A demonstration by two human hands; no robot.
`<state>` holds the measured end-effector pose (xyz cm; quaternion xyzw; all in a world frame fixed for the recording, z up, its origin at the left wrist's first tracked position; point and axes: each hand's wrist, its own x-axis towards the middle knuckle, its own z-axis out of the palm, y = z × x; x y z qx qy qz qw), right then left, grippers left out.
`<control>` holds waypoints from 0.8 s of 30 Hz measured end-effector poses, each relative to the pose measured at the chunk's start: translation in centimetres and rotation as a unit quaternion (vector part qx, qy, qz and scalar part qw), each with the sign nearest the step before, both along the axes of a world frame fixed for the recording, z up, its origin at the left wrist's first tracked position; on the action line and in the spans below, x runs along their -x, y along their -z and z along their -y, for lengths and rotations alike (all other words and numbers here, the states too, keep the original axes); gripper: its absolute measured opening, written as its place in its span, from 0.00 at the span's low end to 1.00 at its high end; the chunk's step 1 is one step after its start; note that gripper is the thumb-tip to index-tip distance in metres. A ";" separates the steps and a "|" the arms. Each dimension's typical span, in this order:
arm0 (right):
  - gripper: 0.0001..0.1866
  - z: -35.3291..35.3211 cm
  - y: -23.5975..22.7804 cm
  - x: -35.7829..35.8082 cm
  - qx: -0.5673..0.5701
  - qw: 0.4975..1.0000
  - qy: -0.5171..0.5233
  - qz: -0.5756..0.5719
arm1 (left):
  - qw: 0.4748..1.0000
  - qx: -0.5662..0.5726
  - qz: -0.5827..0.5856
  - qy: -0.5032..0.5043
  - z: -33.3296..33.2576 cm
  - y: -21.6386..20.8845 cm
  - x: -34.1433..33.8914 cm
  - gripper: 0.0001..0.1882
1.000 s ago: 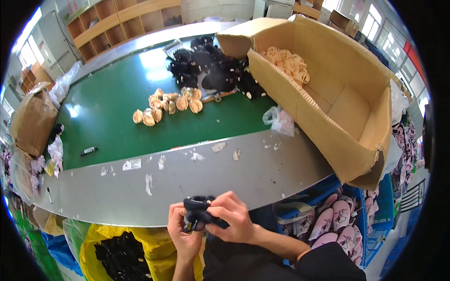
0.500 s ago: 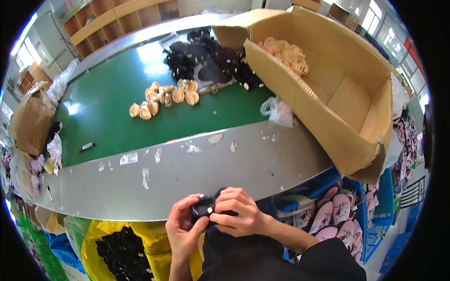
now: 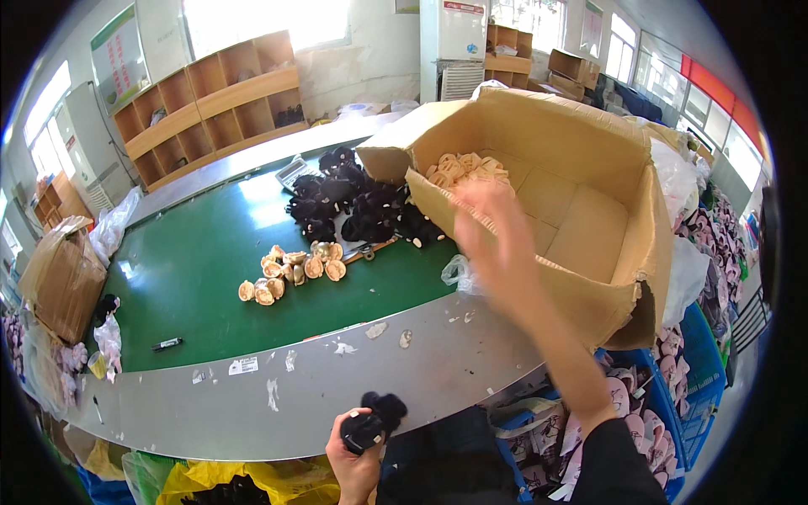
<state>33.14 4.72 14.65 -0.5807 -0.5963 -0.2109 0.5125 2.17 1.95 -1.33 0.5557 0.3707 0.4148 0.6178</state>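
My left hand [image 3: 355,470] is closed around a small black fluffy plush piece [image 3: 387,409] at the table's near edge. A smooth dark round part shows on the piece by my fingers. My right arm stretches forward to the cardboard box [image 3: 572,126], and my right hand [image 3: 495,231], smeared by motion, is over the box's near wall. Just beyond it, beige soft rings or bands [image 3: 450,168] are heaped in the box's left end. Whether those fingers hold anything is hidden by the blur.
Black plush pieces [image 3: 370,210] are piled on the green table [image 3: 194,278], near beige-and-gold round shells [image 3: 273,290] and a marker [image 3: 167,343]. A clear plastic bag [image 3: 461,273] lies against the box. Pink slippers [image 3: 652,433] fill blue crates at right; a yellow bag [image 3: 295,481] is below left.
My right hand has left the black plush piece and swung up and forward to the box. My left hand keeps the piece. The view has tilted up, showing more of the room.
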 end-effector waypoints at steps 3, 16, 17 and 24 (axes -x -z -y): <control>0.11 -5.8 -4.2 -10.0 0.056 0.986 0.154 0.019 | 0.999 0.004 0.028 -0.027 0.4 -1.3 -0.3 0.17; 0.26 -4.2 14.7 -22.2 0.513 0.835 0.090 -0.177 | 0.996 0.033 0.049 -0.063 0.9 -0.9 1.4 0.23; 0.27 -4.7 15.6 -22.4 0.499 0.844 0.089 -0.176 | 0.995 0.050 0.055 -0.066 1.0 -1.0 1.2 0.23; 0.19 -4.7 14.4 -22.9 0.429 0.889 0.131 -0.089 | 0.996 -0.028 0.025 -0.083 0.4 -1.9 0.0 0.17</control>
